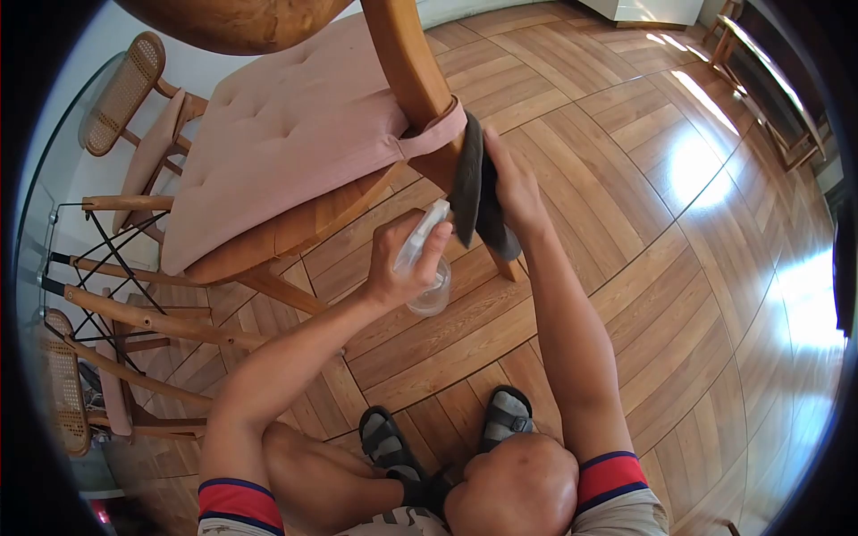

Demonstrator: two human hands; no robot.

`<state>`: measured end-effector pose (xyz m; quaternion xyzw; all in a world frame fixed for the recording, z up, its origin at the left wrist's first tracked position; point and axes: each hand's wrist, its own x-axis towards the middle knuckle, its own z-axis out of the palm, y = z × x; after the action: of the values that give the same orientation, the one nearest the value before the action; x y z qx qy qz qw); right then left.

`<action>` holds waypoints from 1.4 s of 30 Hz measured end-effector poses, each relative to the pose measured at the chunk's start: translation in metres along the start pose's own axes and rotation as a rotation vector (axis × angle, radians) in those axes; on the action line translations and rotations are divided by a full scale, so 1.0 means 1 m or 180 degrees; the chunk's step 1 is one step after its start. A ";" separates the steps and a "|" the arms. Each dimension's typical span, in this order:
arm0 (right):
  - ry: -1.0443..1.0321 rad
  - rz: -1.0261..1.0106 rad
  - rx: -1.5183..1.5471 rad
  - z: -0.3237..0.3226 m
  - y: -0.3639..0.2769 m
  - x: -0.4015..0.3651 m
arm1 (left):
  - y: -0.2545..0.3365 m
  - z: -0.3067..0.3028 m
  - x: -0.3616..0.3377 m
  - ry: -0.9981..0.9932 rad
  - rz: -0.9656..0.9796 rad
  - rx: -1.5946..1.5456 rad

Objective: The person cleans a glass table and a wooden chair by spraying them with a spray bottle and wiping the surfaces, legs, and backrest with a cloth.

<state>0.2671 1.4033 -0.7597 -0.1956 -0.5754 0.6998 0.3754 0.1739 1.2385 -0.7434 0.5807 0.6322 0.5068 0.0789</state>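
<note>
My left hand [402, 259] grips a clear spray bottle [427, 268], its nozzle pointing up toward the chair leg. My right hand [514, 183] presses a dark grey cloth [474, 188] against the rear leg [420, 80] of a wooden chair. The chair carries a pink tufted cushion [286, 134], tied to the leg with a pink strap [433, 134]. I am crouched on the floor, and my knees and sandalled feet [447, 438] show at the bottom.
A glass table [54, 134] with wooden and black metal legs stands at the left, with cane-backed chairs [125, 89] around it. Wooden plank floor [679, 268] spreads to the right, with sun glare. A wooden bench or rack [769, 89] stands at the far right.
</note>
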 end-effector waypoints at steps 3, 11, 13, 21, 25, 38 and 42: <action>0.0158 -0.0918 -0.1350 -0.010 0.047 -0.014 | 0.002 -0.017 -0.007 -0.0364 -0.0304 0.0248; 0.1325 -0.2160 -0.2973 0.043 -0.006 -0.004 | -0.014 -0.052 -0.063 -0.0643 -0.0466 0.0235; 0.1259 -0.2495 -0.2977 0.039 0.000 -0.001 | -0.018 -0.059 -0.075 -0.0640 -0.0665 0.0036; 0.1100 -0.0583 -0.2500 -0.023 0.108 -0.066 | -0.017 -0.082 -0.088 -0.0622 -0.0842 0.0119; 0.1272 -0.1407 -0.2534 0.035 0.012 -0.019 | -0.027 -0.081 -0.091 -0.0671 -0.0738 0.0115; 0.2058 -0.1627 -0.2906 0.090 -0.017 -0.003 | -0.021 -0.069 -0.091 -0.0691 -0.1121 0.0017; 0.1351 -0.1541 -0.2436 0.032 0.020 -0.013 | -0.016 -0.070 -0.090 -0.0666 -0.1241 -0.0080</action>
<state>0.2474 1.3713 -0.7725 -0.3183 -0.7307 0.2761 0.5372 0.1436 1.1303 -0.7657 0.4959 0.7145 0.4267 0.2478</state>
